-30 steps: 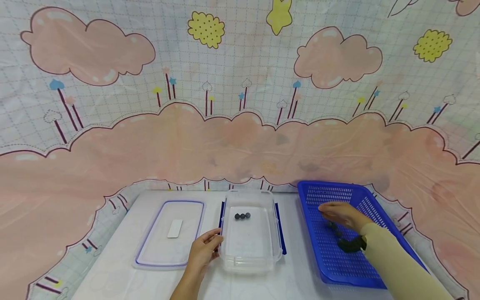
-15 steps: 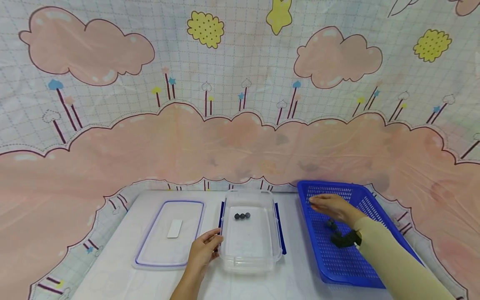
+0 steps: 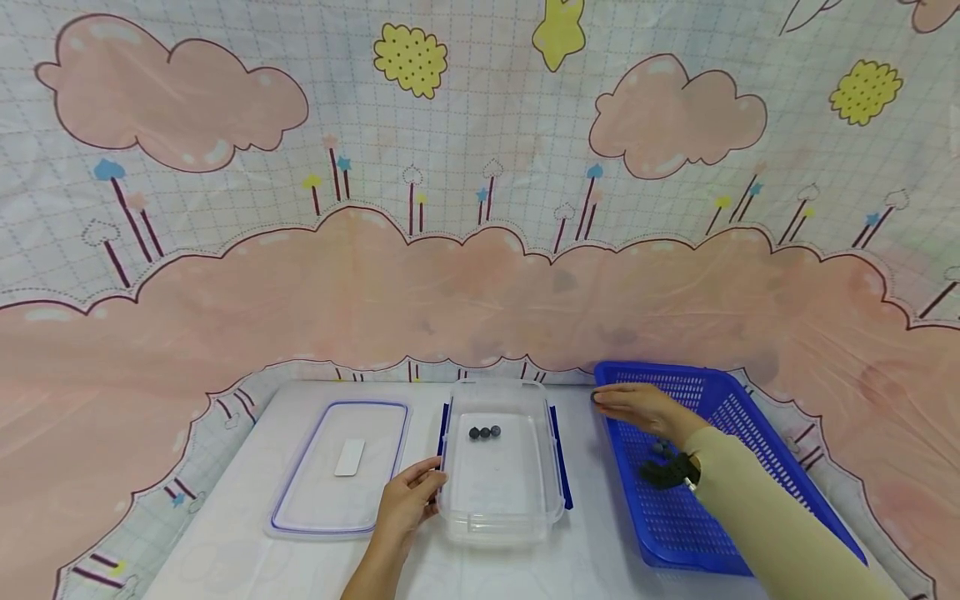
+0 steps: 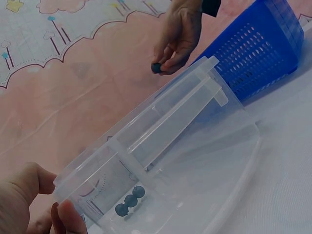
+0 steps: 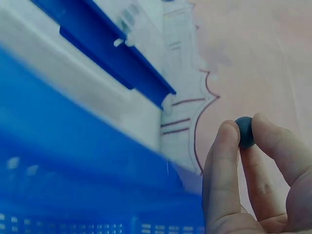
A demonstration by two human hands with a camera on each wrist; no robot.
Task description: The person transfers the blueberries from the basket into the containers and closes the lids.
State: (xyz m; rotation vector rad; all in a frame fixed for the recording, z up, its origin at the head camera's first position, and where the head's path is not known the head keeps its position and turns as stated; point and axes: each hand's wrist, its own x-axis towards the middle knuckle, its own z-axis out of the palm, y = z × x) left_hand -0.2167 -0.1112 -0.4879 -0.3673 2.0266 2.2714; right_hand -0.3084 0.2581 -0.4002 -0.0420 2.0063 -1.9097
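Right hand (image 3: 645, 408) pinches 1 blueberry (image 5: 245, 131) over the blue basket (image 3: 750, 467) rim; left hand (image 3: 408, 500) grips the clear container (image 3: 501, 508), likely steadying it; 3 blueberries (image 3: 484, 432) inside.

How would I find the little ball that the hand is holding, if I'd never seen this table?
Find the blue basket on the table's right side, next to the clear plastic box. At the basket's far left corner is the right hand, pinching a small dark blue ball between thumb and fingertip. Three similar balls lie in the clear box; this one is up in the air.
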